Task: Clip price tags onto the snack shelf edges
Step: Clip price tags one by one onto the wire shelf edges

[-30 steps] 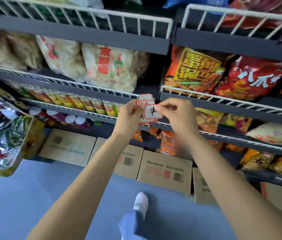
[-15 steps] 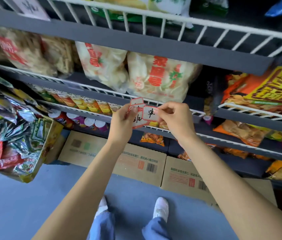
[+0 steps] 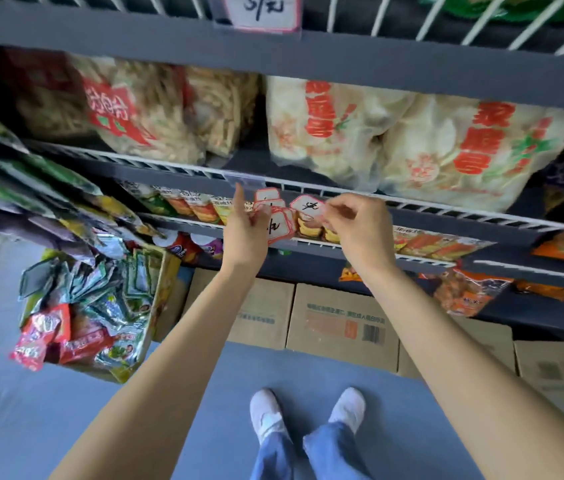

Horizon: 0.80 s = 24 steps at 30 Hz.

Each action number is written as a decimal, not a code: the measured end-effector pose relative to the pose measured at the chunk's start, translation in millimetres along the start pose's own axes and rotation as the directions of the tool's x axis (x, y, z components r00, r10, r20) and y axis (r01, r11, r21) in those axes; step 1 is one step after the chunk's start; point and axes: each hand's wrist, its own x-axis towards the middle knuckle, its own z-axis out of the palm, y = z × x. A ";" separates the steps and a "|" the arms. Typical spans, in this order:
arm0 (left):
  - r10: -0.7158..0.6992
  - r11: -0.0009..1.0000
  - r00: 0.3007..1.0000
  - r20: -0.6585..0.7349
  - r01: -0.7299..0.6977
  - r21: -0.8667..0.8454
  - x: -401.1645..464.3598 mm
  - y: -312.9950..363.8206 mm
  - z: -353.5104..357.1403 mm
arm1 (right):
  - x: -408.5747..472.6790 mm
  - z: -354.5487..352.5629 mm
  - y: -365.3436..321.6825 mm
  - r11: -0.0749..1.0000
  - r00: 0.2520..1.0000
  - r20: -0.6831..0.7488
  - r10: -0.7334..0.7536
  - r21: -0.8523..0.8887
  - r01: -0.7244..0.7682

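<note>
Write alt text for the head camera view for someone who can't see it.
A person's left hand holds a stack of price tags while the right hand pinches a single tag before a wire-edged snack shelf.

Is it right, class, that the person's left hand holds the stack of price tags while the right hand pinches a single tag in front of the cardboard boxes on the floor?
Not quite: the right hand pinches the single tag in front of the white wire shelf edge, not the boxes. The left hand does hold the stack of price tags. The head view shows this.

Snack bags on wire shelf
</note>
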 end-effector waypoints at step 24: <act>0.073 0.982 0.984 0.160 -0.099 0.162 25.0 -34.0 -62.8 | 25.5 67.4 -29.5 0.833 0.848 -0.104 -0.519 -0.282 0.475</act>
